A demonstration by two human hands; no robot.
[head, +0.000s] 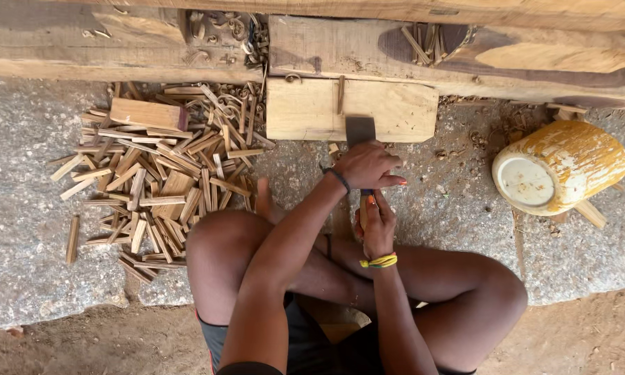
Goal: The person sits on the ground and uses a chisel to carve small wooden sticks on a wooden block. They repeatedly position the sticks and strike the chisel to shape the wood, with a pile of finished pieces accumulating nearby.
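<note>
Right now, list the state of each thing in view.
Left hand: closed over the blade's top.
Right hand: gripping the handle below.
Blade: upright against the wooden block.
Yellow pot: tipped on its side.
Wood strips: heaped loosely.

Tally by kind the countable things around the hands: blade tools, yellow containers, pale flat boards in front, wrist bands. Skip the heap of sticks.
Blade tool, held by left hand and right hand: 1
Yellow container: 1
Pale flat board: 1
Wrist bands: black, yellow: 2
Total: 5
</note>
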